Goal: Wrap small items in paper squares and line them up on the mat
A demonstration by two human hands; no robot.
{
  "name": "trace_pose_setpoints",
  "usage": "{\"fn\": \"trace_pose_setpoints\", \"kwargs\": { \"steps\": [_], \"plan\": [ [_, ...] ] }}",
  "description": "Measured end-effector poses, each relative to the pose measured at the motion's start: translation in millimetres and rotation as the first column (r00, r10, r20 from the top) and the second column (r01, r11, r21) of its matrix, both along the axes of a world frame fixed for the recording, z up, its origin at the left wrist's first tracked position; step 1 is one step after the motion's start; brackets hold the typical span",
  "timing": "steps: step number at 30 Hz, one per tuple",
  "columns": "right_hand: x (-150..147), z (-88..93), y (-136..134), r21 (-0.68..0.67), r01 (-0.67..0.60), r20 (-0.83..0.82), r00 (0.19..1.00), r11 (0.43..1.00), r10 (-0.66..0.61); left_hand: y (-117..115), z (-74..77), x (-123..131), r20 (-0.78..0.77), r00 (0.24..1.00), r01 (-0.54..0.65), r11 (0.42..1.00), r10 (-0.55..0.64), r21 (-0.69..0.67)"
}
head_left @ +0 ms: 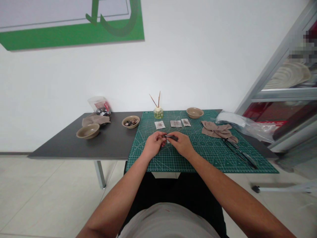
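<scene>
My right hand [182,144] is closed on a slim dark tool [172,137], whose exact kind I cannot make out. Its tip points left, toward the fingers of my left hand [154,144]. These are pinched together at the tip, and whatever small thing they may hold is hidden. A bit of white [168,141] shows between the hands, over the green cutting mat [153,162]. Just beyond lie three small whitish squares with brown markings: a left one [159,124], a middle one [176,123] and a right one [186,122].
A reed diffuser [158,113] and an empty bowl [194,113] stand at the back. Rightward are a brown cloth [218,129], black-handled tools [241,153] and a plastic bag [250,125]. Leftward sit a bowl of small pieces [130,122], another bowl [88,131] and a clear container [100,105].
</scene>
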State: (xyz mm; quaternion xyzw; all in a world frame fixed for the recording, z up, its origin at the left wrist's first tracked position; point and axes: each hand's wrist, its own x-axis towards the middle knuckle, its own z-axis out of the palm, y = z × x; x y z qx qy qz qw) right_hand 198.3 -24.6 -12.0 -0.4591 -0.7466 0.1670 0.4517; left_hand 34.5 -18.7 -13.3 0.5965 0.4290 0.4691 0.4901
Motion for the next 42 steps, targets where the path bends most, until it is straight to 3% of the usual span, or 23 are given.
{"fn": "trace_pose_setpoints", "kwargs": {
  "steps": [7,35,42],
  "plan": [
    [0.6,0.1,-0.5,-0.040,-0.010,-0.052,0.999,0.999,0.008,-0.8,0.7,-0.7,0.025,1.000,0.017,1.000,-0.018,0.008],
    [1.6,1.8,-4.4,0.018,-0.017,-0.039,0.999,1.000,0.017,-2.7,2.0,-1.0,0.081,0.996,0.038,0.999,-0.039,0.011],
    [3.0,0.5,-2.8,0.059,0.086,-0.040,0.996,0.995,-0.084,-1.1,2.2,-4.2,-0.058,0.989,-0.123,0.975,0.135,0.183]
  ]
}}
